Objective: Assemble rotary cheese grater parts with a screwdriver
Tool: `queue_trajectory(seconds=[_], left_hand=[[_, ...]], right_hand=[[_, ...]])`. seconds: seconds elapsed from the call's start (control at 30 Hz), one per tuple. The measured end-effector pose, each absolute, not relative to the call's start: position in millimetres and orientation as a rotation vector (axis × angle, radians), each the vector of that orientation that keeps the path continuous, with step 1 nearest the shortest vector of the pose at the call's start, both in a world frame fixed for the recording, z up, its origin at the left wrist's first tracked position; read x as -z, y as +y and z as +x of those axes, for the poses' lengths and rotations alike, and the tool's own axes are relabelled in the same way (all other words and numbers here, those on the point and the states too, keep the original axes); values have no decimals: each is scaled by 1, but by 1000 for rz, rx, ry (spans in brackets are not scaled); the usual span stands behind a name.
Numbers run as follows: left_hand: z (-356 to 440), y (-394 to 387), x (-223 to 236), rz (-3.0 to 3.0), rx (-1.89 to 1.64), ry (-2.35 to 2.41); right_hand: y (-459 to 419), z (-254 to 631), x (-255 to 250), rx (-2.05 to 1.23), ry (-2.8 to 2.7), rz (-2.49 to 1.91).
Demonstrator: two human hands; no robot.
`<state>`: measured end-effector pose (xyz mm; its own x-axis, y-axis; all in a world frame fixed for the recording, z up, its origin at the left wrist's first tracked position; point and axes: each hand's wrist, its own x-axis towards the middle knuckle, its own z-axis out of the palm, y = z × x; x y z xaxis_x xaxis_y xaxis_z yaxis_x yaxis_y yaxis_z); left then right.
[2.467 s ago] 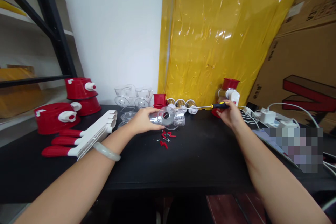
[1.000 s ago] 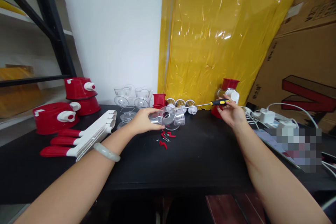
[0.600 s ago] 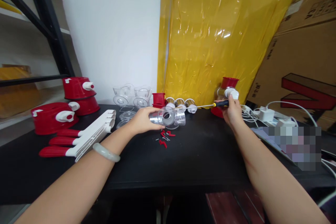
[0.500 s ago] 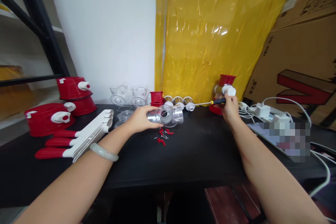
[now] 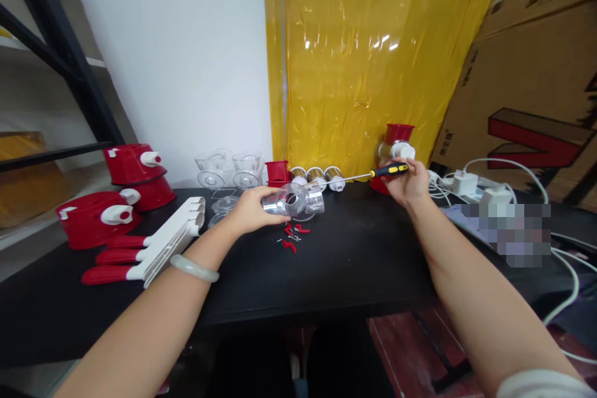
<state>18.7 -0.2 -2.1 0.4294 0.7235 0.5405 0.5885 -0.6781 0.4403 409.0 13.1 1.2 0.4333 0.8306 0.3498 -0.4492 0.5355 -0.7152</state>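
Observation:
My left hand (image 5: pixel 254 209) is wrapped round a clear plastic housing (image 5: pixel 313 199), tilted on its side above the black table, with a round hole facing me. In my right hand (image 5: pixel 413 183) is a screwdriver (image 5: pixel 390 170) with a black and yellow handle. Its long shaft points left, and the tip reaches the housing's upper side; whether it sits on a screw I cannot tell. Just below the housing, small red plastic clips (image 5: pixel 290 245) and several loose screws (image 5: pixel 295 237) lie on the table.
Red bases (image 5: pixel 96 219) and white pieces with red handles (image 5: pixel 172 236) lie left. Clear bowls (image 5: pixel 247 165), a red square part (image 5: pixel 277 173) and metal drums (image 5: pixel 315 175) stand behind. An assembled red unit (image 5: pixel 399 132), white chargers (image 5: pixel 465 183) and cables are right, beside a large carton (image 5: pixel 522 74).
My right hand has turned, and its fingers now sit under the screwdriver handle, showing more of it. The left hand still holds the housing in place. The whole view has shifted slightly.

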Motion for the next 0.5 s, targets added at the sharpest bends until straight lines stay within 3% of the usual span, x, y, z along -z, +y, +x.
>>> queue_trajectory(seconds=[0.2, 0.5], left_hand=[[18, 2, 4, 2502, -1102, 1156], [17, 1, 3, 2510, -1095, 1166]], right_hand=[[26, 411, 9, -537, -838, -963], [8, 407, 0, -979, -789, -572]])
